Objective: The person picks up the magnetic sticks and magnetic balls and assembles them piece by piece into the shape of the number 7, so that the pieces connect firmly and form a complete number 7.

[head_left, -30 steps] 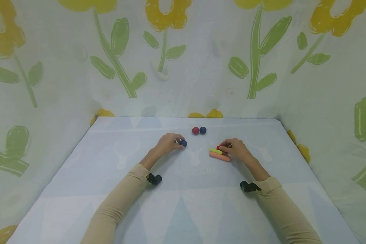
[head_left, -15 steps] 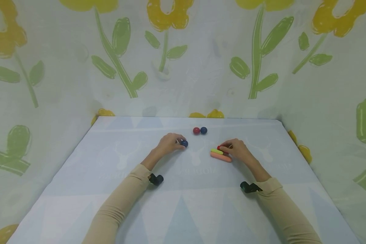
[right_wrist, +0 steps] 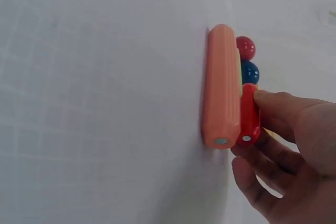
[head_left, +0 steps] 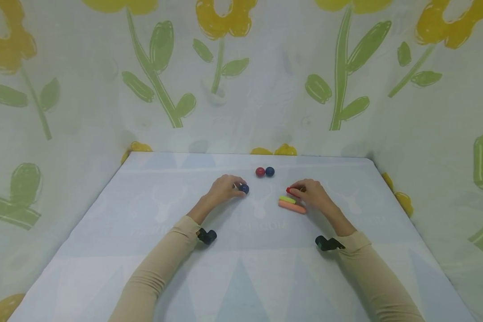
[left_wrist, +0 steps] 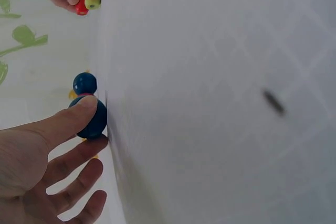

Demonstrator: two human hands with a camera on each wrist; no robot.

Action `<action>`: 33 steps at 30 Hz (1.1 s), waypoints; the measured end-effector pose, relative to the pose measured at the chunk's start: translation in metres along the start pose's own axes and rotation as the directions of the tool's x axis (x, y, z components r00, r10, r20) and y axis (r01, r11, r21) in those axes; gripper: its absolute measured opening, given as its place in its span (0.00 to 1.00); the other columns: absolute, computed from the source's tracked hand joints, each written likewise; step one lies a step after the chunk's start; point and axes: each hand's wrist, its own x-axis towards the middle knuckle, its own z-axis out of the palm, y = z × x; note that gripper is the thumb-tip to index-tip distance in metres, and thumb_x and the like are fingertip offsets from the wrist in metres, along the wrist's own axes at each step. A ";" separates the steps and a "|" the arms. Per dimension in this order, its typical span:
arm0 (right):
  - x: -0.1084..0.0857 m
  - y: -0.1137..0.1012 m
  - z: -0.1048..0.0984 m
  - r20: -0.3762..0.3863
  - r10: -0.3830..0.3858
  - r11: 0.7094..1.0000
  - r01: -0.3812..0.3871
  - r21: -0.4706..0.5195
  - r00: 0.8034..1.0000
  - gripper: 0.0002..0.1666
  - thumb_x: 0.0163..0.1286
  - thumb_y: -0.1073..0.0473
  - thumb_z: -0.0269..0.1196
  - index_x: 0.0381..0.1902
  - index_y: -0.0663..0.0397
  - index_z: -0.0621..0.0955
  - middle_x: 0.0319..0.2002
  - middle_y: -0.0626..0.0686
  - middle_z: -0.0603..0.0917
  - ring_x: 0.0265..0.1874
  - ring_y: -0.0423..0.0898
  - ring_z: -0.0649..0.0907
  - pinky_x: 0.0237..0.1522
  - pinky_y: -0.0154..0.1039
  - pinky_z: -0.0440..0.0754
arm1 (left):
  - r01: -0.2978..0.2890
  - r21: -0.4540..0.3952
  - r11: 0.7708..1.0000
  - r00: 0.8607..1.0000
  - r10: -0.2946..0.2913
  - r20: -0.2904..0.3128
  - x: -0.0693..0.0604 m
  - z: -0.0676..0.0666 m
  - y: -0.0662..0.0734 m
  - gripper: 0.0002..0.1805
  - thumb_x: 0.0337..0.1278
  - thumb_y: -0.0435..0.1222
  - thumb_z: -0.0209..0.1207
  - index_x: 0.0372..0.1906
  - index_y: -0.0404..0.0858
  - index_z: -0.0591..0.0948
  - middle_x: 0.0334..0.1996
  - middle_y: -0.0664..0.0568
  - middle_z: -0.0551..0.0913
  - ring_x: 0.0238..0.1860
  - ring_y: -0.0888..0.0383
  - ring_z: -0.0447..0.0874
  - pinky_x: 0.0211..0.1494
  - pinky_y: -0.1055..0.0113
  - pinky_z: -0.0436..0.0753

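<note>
Because right grip (head_left: 315, 195) pinches it, red stick (right_wrist: 250, 119) is partly hidden.

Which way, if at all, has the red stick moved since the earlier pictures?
Yes: the red stick has shifted up the head view, away from the resting yellow stick; lifted or slid along the table, I cannot tell.

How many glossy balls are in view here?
3: one glossy dark blue ball held by the left hand, plus a glossy red ball and another dark blue ball side by side farther back.
</note>
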 end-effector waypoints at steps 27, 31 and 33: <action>0.024 -0.047 0.004 0.042 -0.111 0.993 0.109 0.040 0.993 0.15 0.69 0.57 0.64 0.48 0.60 0.85 0.44 0.58 0.86 0.42 0.51 0.83 0.39 0.37 0.84 | 0.004 -0.002 1.000 1.000 -0.004 -0.015 0.001 -0.001 0.003 0.21 0.54 0.42 0.69 0.54 0.45 0.84 0.44 0.50 0.88 0.45 0.55 0.81 0.56 0.60 0.80; 0.026 -0.050 0.009 0.053 -0.117 0.993 0.114 0.041 0.992 0.15 0.69 0.57 0.64 0.49 0.59 0.84 0.44 0.57 0.87 0.42 0.50 0.83 0.45 0.39 0.84 | 0.018 0.000 1.000 1.000 -0.018 -0.009 0.001 0.001 0.003 0.21 0.54 0.42 0.70 0.54 0.46 0.84 0.44 0.50 0.88 0.45 0.55 0.81 0.56 0.60 0.80; 0.027 -0.052 0.012 0.063 -0.121 0.992 0.118 0.042 0.991 0.15 0.69 0.56 0.64 0.49 0.59 0.84 0.43 0.56 0.87 0.42 0.50 0.82 0.47 0.40 0.83 | 0.025 0.002 1.000 1.000 -0.025 -0.005 0.001 0.001 0.003 0.21 0.53 0.42 0.70 0.54 0.46 0.84 0.44 0.50 0.88 0.44 0.55 0.81 0.55 0.60 0.80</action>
